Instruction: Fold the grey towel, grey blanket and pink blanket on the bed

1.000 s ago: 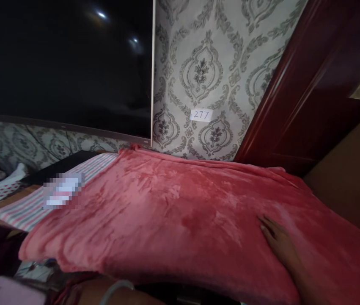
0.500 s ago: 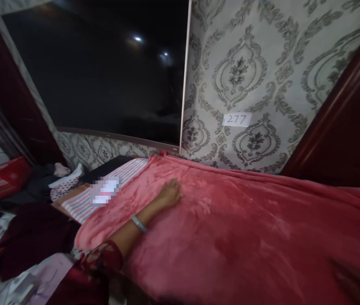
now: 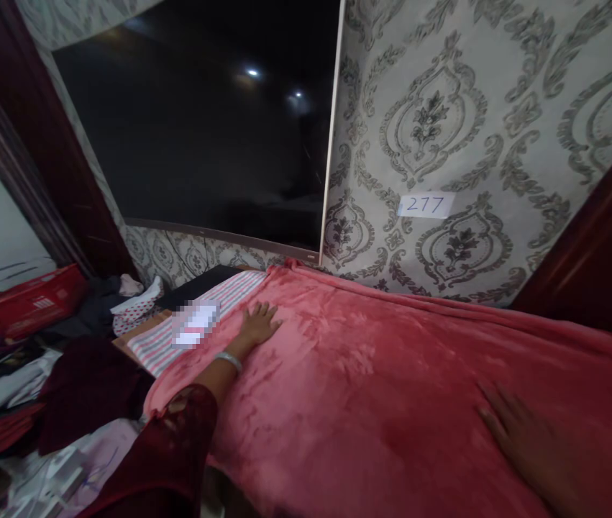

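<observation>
Red blanket (image 3: 392, 388) spread flat below the wall label reading 277 (image 3: 425, 205). Left hand (image 3: 259, 325) pressed open, fingers splayed, on its far-left edge beside the striped sheet (image 3: 176, 338). Right hand (image 3: 521, 439) flat, released, on its near-right part.

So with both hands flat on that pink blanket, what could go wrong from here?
The left hand lies flat by the edge of the pink blanket, close to the striped cloth; a push that way might drag or bunch the cloth beneath. The right hand presses near the front, so the blanket could slide off toward the person. Clothes are piled at the left, where a hanging corner might catch.
</observation>
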`<state>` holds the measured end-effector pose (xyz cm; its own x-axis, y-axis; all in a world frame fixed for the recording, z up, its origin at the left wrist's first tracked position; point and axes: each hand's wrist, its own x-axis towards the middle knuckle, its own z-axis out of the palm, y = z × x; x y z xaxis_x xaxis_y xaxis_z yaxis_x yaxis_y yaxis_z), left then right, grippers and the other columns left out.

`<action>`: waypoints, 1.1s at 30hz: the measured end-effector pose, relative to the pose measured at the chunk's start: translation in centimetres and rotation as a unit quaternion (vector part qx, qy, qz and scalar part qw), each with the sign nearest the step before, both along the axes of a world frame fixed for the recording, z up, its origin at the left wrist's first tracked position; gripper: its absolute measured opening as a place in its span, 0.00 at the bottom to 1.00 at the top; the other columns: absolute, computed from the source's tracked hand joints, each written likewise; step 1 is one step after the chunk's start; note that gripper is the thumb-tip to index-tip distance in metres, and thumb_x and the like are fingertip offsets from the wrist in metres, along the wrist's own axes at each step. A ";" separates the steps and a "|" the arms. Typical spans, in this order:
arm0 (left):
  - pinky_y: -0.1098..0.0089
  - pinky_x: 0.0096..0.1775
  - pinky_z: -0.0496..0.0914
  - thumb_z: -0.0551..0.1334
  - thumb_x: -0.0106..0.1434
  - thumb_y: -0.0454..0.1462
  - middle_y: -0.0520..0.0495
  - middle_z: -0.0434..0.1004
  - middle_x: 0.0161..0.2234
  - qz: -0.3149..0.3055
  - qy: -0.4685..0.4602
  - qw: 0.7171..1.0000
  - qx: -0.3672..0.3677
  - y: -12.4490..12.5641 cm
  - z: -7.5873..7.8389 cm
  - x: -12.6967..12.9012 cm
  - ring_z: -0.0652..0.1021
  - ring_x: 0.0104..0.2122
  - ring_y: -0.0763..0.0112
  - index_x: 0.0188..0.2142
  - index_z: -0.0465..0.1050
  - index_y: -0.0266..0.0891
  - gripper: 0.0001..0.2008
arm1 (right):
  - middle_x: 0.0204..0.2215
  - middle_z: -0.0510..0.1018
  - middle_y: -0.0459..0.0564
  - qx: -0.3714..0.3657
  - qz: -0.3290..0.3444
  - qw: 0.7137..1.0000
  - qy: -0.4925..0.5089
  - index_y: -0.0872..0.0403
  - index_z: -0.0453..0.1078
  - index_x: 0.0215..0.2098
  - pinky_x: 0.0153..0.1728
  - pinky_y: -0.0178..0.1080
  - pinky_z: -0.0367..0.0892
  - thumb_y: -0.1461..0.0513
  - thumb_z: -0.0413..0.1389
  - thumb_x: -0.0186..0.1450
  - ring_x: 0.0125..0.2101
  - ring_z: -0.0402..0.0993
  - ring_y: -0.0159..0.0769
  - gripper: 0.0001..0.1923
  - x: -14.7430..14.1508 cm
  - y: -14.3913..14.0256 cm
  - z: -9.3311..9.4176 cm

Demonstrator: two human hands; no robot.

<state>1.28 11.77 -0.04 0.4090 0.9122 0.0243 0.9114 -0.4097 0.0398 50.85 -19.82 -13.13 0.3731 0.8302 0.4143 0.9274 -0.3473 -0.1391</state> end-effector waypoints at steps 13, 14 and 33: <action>0.48 0.62 0.59 0.47 0.72 0.41 0.37 0.61 0.67 0.017 0.011 0.999 0.048 1.7 0.5 -4.3 0.60 0.67 0.55 0.63 0.64 0.40 0.24 | 0.66 0.63 0.57 -0.058 -0.043 0.997 0.003 0.50 0.57 0.70 0.59 0.61 0.61 0.45 0.32 0.70 0.64 0.60 0.54 0.37 -1.9 -1.0 2.0; 0.50 0.62 0.60 0.47 0.72 0.41 0.37 0.62 0.67 0.018 0.008 0.998 0.056 1.4 0.4 -4.8 0.61 0.66 0.55 0.63 0.65 0.40 0.23 | 0.66 0.63 0.57 -0.057 -0.043 0.997 0.001 0.50 0.57 0.70 0.59 0.61 0.61 0.45 0.32 0.70 0.64 0.60 0.54 0.36 -1.9 -1.0 2.1; 0.63 0.60 0.65 0.53 0.66 0.38 0.44 0.78 0.54 -0.146 -0.139 0.977 0.064 1.4 0.6 3.7 0.74 0.55 0.62 0.51 0.77 0.41 0.19 | 0.65 0.65 0.54 -0.066 -0.067 0.996 -0.007 0.49 0.61 0.68 0.62 0.56 0.58 0.50 0.35 0.72 0.63 0.63 0.51 0.32 -3.5 -0.5 4.1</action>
